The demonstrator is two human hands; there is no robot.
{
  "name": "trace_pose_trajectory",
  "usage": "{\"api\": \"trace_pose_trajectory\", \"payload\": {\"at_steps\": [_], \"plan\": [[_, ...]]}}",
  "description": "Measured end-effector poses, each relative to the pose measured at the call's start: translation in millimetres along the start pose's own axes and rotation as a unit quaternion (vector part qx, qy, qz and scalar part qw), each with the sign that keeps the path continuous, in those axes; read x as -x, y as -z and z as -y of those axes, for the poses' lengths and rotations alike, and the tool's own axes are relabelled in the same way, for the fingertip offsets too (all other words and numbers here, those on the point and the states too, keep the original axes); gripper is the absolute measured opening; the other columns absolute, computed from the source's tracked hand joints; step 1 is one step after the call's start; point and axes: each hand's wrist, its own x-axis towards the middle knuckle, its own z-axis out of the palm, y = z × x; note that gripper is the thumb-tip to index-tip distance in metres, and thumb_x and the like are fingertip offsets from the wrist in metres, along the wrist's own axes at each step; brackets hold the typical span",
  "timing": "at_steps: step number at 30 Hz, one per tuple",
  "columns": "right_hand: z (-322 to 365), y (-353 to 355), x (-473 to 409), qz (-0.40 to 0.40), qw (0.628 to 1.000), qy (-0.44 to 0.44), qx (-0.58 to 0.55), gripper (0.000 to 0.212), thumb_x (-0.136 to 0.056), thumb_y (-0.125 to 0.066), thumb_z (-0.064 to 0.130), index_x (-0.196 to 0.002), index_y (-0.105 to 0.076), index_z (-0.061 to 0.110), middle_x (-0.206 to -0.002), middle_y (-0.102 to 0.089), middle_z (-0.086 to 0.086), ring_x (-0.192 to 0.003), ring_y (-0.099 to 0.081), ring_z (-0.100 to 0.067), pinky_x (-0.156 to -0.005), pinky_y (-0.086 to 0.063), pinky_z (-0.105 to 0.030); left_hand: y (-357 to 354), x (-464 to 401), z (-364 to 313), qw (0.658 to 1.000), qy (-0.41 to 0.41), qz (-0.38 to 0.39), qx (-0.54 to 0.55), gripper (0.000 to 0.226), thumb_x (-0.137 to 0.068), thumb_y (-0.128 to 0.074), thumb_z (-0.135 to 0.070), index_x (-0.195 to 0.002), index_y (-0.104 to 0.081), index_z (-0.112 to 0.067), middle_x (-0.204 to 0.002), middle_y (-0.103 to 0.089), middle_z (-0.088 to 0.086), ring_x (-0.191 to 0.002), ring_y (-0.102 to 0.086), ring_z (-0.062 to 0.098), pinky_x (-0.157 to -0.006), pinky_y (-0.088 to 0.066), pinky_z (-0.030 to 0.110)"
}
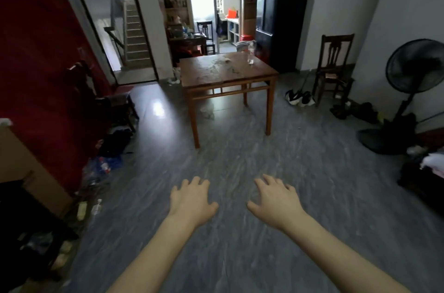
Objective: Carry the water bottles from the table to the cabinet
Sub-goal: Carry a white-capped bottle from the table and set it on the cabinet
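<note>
A clear water bottle (251,54) stands upright near the far right corner of a square wooden table (216,76) in the middle of the room. Both my arms reach forward over the grey floor, well short of the table. My left hand (192,199) and my right hand (276,201) are held palm down with fingers spread and hold nothing. No cabinet is plainly in view; a dark tall unit (278,16) stands behind the table on the right.
A red panel (40,64) and clutter with small bottles (97,206) line the left wall. A wooden chair (335,66), shoes (300,98) and a standing fan (413,71) sit on the right. A doorway with stairs (134,33) lies at back left.
</note>
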Motion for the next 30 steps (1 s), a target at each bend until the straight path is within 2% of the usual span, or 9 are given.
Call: {"api": "trace_pose_trajectory", "payload": {"at_steps": [3,7,9,22,30], "plan": [[-13.2,-2.3,-20.4,0.01,1.0,-0.015,0.0,0.072,-0.089,-0.044,0.062,-0.15,-0.031,0.026,-0.16,-0.026,-0.004,-0.145,-0.028,-0.026,-0.116,-0.025,-0.049,-6.1,-30.1,-13.6,1.0,-0.028,-0.01,-0.003,0.066,-0.092,-0.053,-0.057,-0.149,-0.038,-0.028,-0.158,-0.036,-0.001,-0.145,-0.034,0.027,-0.117,-0.028,0.047],[-22.2,-1.7,-57.4,0.005,1.0,-0.03,0.006,0.076,-0.09,-0.044,0.062,-0.154,-0.025,0.026,-0.164,-0.019,-0.003,-0.148,-0.021,-0.025,-0.119,-0.02,-0.051,-13.5,-76.5,-19.7,0.998,-0.054,-0.014,0.006,0.076,-0.093,-0.052,-0.058,-0.158,-0.023,-0.031,-0.171,-0.009,-0.001,-0.157,-0.011,0.026,-0.125,-0.01,0.052],[-23.1,0.5,-79.0,0.001,0.999,-0.037,0.011,0.076,-0.091,-0.044,0.06,-0.155,-0.022,0.026,-0.165,-0.015,-0.002,-0.15,-0.018,-0.025,-0.12,-0.017,-0.051,-15.9,-101.6,-20.5,0.998,-0.063,-0.014,0.011,0.078,-0.093,-0.052,-0.058,-0.159,-0.02,-0.032,-0.172,-0.004,-0.001,-0.158,-0.006,0.026,-0.126,-0.006,0.053],[-35.2,4.1,-209.7,-0.028,0.997,-0.069,0.018,0.076,-0.094,-0.043,0.056,-0.157,-0.015,0.025,-0.167,-0.008,-0.001,-0.152,-0.009,-0.023,-0.122,-0.01,-0.053,-8.6,-246.5,-33.1,0.995,-0.099,-0.006,0.025,0.075,-0.097,-0.047,-0.057,-0.161,-0.017,-0.029,-0.172,0.002,0.0,-0.158,0.0,0.027,-0.125,-0.001,0.052],[-97.1,16.2,-296.8,-0.032,0.995,-0.098,0.003,0.074,-0.095,-0.042,0.054,-0.157,-0.015,0.024,-0.167,-0.006,-0.001,-0.153,-0.007,-0.024,-0.122,-0.008,-0.054,0.1,-355.9,-85.0,0.992,-0.129,-0.006,0.009,0.073,-0.098,-0.046,-0.057,-0.16,-0.017,-0.032,-0.172,0.003,-0.002,-0.158,0.0,0.026,-0.126,-0.002,0.052]]}}
